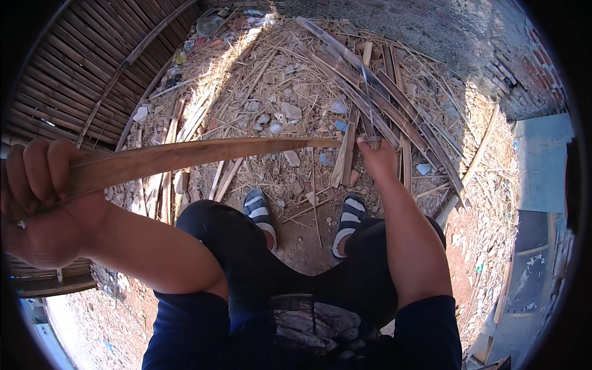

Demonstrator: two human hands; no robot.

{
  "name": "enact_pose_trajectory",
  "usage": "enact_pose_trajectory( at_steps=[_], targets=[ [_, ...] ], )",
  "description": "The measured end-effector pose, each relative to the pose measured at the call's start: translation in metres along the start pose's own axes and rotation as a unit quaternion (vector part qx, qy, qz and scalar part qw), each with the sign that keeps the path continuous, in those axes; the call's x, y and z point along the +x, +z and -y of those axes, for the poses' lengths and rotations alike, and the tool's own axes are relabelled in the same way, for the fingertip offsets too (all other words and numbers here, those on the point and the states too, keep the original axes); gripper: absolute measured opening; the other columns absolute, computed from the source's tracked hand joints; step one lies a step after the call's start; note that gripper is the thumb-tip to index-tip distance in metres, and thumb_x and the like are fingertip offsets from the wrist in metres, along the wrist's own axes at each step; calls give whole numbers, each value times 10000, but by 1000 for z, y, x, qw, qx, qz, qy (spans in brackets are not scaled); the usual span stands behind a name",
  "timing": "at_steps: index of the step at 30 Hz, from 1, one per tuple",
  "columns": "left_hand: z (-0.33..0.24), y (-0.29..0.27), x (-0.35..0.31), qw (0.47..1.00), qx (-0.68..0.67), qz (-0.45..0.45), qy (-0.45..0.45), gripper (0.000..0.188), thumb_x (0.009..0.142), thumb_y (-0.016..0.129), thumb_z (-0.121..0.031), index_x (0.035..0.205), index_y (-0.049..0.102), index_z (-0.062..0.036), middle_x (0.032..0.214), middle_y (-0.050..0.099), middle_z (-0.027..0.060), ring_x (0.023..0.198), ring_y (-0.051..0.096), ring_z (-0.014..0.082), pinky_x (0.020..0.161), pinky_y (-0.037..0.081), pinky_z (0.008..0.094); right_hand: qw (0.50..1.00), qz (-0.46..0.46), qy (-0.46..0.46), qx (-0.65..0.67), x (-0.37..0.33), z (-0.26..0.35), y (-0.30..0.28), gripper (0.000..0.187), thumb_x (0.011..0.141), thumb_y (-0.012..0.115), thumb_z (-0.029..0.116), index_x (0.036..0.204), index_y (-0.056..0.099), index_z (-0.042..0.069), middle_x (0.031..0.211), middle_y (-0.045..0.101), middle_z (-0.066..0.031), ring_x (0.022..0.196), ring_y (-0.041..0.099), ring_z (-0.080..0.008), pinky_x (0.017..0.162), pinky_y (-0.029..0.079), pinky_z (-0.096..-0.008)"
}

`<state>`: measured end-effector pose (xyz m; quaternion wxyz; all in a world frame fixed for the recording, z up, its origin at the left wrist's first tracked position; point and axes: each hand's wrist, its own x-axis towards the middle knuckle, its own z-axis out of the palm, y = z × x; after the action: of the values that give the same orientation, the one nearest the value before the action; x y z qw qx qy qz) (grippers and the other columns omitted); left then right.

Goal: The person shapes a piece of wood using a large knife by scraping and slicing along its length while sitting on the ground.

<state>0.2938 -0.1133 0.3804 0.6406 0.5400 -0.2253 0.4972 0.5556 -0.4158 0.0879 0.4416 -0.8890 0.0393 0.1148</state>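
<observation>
My left hand [42, 169], at the far left, is wrapped round the wide end of a long split bamboo strip [197, 154]. The strip runs across to the right, narrowing as it goes. Its thin end stops just short of my right hand [378, 159], which is closed round the handle of a long-bladed knife [366, 92]. The narrow blade points away from me, over a pile of split bamboo pieces [401, 120]. Most of the handle is hidden in my fist.
Rubble, straw and stones [290, 111] cover the ground. More bamboo slats [168, 179] lie on the left, near a woven bamboo wall [80, 68]. A rough masonry wall [419, 31] stands at the back. Grey-blue panels [542, 166] are at the right. My sandalled feet are below the strip.
</observation>
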Motion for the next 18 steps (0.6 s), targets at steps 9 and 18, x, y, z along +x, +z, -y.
enact_pose_trajectory(
  at_steps=[9, 18],
  targets=[
    [51, -43, -15, 997, 29, 36, -65, 306, 798, 577, -459, 658, 429, -230, 573, 364, -71, 502, 358, 66, 504, 251, 234, 970, 134, -189, -79, -21, 42, 61, 566, 859, 729, 427, 1167, 634, -39, 952, 705, -239, 886, 695, -389, 796, 521, -441],
    [36, -61, -17, 991, -56, 66, -101, 246, 775, 554, -326, 607, 391, -251, 500, 285, -101, 469, 328, 56, 492, 260, 219, 934, 196, -280, 105, -98, 129, 78, 406, 919, 709, 350, 1077, 604, -9, 816, 688, -187, 770, 707, -310, 673, 523, -391]
  ],
)
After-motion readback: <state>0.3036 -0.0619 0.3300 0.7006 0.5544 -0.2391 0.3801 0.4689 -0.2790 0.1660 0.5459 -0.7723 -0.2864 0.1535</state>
